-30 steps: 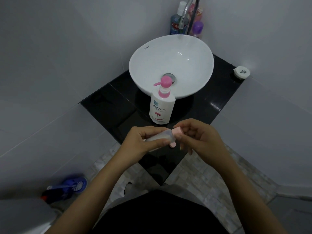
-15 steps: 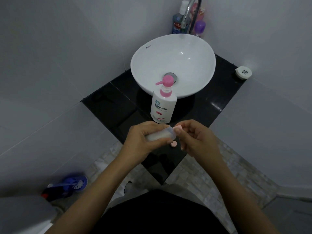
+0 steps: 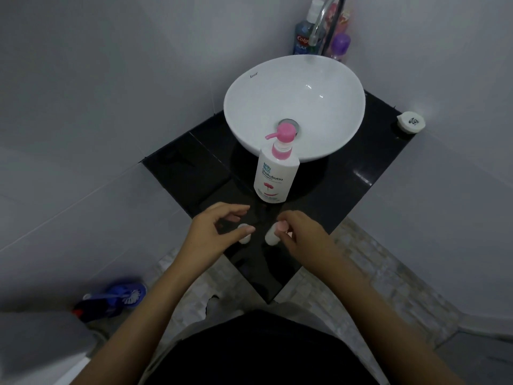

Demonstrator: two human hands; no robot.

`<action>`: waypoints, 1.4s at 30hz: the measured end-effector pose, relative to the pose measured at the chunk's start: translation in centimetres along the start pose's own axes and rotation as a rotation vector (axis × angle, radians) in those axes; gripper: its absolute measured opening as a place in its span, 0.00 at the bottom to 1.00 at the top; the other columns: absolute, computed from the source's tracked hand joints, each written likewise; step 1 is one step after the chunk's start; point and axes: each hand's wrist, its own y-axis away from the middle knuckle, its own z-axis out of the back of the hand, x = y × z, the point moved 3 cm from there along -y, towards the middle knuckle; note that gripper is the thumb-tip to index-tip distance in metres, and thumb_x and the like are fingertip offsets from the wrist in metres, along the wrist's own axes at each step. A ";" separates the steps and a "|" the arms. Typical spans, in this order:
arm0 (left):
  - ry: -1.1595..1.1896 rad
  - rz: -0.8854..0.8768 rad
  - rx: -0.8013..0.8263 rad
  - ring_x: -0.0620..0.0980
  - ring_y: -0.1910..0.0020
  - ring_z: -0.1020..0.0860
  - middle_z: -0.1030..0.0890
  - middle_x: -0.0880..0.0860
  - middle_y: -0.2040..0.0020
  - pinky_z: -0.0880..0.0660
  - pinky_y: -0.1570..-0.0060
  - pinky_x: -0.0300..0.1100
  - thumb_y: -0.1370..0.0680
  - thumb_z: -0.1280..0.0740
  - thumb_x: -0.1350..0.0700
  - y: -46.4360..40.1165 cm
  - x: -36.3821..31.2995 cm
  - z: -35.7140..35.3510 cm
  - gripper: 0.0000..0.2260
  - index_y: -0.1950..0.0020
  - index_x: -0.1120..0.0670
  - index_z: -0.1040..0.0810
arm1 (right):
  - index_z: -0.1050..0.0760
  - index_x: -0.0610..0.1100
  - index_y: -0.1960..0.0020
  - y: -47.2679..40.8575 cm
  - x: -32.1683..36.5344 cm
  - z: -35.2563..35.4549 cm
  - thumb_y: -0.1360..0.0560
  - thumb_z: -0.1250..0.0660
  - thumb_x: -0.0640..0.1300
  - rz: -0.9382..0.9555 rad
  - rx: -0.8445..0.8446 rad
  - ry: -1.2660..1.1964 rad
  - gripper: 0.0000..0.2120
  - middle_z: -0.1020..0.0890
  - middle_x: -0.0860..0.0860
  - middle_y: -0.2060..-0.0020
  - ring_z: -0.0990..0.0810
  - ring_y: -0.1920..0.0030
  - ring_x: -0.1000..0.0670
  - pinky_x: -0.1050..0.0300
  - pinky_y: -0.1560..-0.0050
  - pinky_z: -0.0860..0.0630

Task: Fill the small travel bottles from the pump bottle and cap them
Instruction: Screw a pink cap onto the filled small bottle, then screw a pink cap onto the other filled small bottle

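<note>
Pump bottle (image 3: 276, 176): on counter (image 3: 361, 173), before basin (image 3: 294, 104).
Travel bottles (image 3: 244, 237) (image 3: 271, 237): side by side, nearer than pump bottle.
Toiletries (image 3: 304, 31): behind basin.
Round container (image 3: 410, 122): counter's right corner.

The pump bottle (image 3: 276, 176) stands upright on the black counter just in front of the white basin, a white body with a printed label and a pink pump head whose spout points left. Nearer the person, two small pale travel bottles sit on the counter: one (image 3: 244, 237) partly hidden under the left hand, the other (image 3: 272, 237) upright with what looks like a pink cap, though it is too blurred to be sure.
</note>
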 end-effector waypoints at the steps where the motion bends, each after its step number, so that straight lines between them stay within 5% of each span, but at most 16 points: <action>1: 0.003 0.015 -0.005 0.39 0.49 0.21 0.20 0.42 0.48 0.27 0.51 0.29 0.30 0.26 0.53 0.2 0.4 0.2 0.16 0.44 0.47 0.19 | 0.28 0.45 0.39 -0.2 -0.3 -0.6 0.23 0.37 0.46 -0.004 0.026 0.027 0.13 0.23 0.47 0.44 0.22 0.50 0.47 0.52 0.49 0.24; 7: 0.007 0.060 -0.042 0.41 0.51 0.21 0.19 0.46 0.48 0.29 0.53 0.26 0.30 0.26 0.56 1.2 2.6 0.6 0.13 0.46 0.49 0.18 | 0.29 0.44 0.38 -1.3 -0.9 -3.0 0.22 0.38 0.45 0.019 0.099 0.110 0.13 0.23 0.47 0.43 0.21 0.50 0.45 0.51 0.50 0.24; 12: -0.033 0.073 -0.049 0.44 0.50 0.20 0.19 0.45 0.48 0.26 0.47 0.45 0.31 0.25 0.56 1.3 4.3 0.7 0.14 0.47 0.46 0.19 | 0.28 0.45 0.39 -1.8 -1.0 -3.7 0.23 0.38 0.46 0.054 0.076 0.143 0.13 0.22 0.47 0.44 0.20 0.52 0.45 0.55 0.55 0.27; 19: -0.070 0.099 -0.002 0.42 0.48 0.23 0.20 0.50 0.46 0.31 0.53 0.23 0.33 0.23 0.60 -0.3 7.1 -0.4 0.22 0.41 0.50 0.22 | 0.35 0.49 0.32 -1.4 -1.4 -3.1 0.25 0.34 0.50 -0.007 0.090 0.201 0.23 0.23 0.49 0.41 0.20 0.48 0.47 0.53 0.50 0.23; 26: -0.105 0.101 0.111 0.39 0.49 0.24 0.22 0.50 0.45 0.30 0.49 0.28 0.35 0.22 0.61 -2.5 9.3 -2.9 0.27 0.38 0.52 0.23 | 0.35 0.51 0.32 0.4 -4.3 -1.6 0.26 0.32 0.51 -0.209 0.044 0.137 0.24 0.23 0.50 0.43 0.22 0.48 0.50 0.56 0.50 0.23; 31: -0.101 0.082 0.104 0.47 0.48 0.21 0.20 0.48 0.49 0.28 0.48 0.31 0.34 0.23 0.62 -3.1 9.9 -3.7 0.20 0.44 0.51 0.20 | 0.32 0.49 0.35 0.2 -5.8 -1.8 0.26 0.33 0.51 -0.269 0.059 0.135 0.21 0.23 0.48 0.43 0.21 0.48 0.49 0.52 0.49 0.22; 37: -0.085 0.046 0.102 0.45 0.50 0.21 0.19 0.47 0.50 0.25 0.47 0.36 0.32 0.25 0.61 -3.0 9.6 -3.3 0.15 0.49 0.48 0.20 | 0.32 0.47 0.35 -1.2 -6.2 -2.8 0.25 0.34 0.51 -0.283 0.137 0.185 0.21 0.25 0.47 0.40 0.23 0.44 0.47 0.56 0.51 0.26; 42: -0.024 0.044 0.074 0.37 0.50 0.21 0.18 0.39 0.53 0.27 0.50 0.29 0.31 0.25 0.60 -2.5 8.0 -2.4 0.14 0.50 0.46 0.21 | 0.32 0.46 0.36 -2.3 -6.3 -4.1 0.26 0.33 0.51 -0.251 0.196 0.270 0.21 0.25 0.46 0.40 0.23 0.44 0.45 0.52 0.49 0.25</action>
